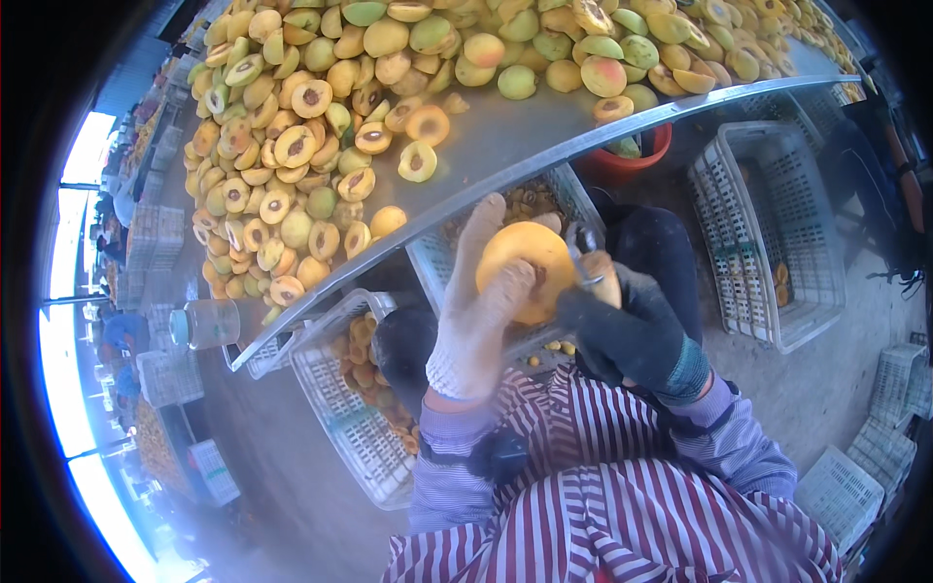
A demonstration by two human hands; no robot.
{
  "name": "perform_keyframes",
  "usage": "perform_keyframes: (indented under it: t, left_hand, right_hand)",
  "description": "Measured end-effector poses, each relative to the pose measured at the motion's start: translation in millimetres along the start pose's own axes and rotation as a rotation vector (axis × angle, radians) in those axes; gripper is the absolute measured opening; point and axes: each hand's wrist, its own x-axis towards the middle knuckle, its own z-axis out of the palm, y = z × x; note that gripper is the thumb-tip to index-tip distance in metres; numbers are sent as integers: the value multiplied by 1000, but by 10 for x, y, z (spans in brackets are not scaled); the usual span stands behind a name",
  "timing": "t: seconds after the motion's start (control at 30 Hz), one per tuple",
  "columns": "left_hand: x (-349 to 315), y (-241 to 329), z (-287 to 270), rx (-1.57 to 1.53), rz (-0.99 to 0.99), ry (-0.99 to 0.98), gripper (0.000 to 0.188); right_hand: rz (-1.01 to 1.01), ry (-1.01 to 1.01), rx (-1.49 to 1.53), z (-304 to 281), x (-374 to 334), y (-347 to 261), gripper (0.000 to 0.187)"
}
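My left hand (478, 309), in a whitish knit glove, grips a yellow peach (528, 255) in front of my lap, with the thumb pressed across its face. In a dark glove with a teal cuff, my right hand (637, 325) is closed round the wooden handle (604, 280) of a small tool with a curved metal end (584, 243). That metal end is at the right side of the peach, and I cannot tell whether it touches. Many cut peach halves (294, 146) and some whole-looking peaches are heaped on the metal table (466, 155) beyond my hands.
Below the table edge stands a crate (573, 199) with scraps in it. A white crate of peach pieces (355, 457) is at my left, another white crate (773, 233) at my right. A red bucket (632, 163) sits under the table. A clear jar (212, 324) lies at the left.
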Motion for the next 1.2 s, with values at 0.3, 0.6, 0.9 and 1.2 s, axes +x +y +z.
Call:
perform_keyframes:
  t: [0.3,0.6,0.9,1.2]
  left_hand:
    - [-77,-78,-98,-132,7,57,48]
    - [-121,-200,-13,-154,174,121,46]
    - [-219,-126,104,246,392,164,33]
    - [-131,-213,82,696,877,42,39]
  right_hand:
    - [-95,-23,-154,40,-83,152,23]
    - [-144,-29,-326,35,-12,362,29]
    - [1,-196,-59,106,-103,179,22]
    - [190,-440,221,-92,-104,204,25]
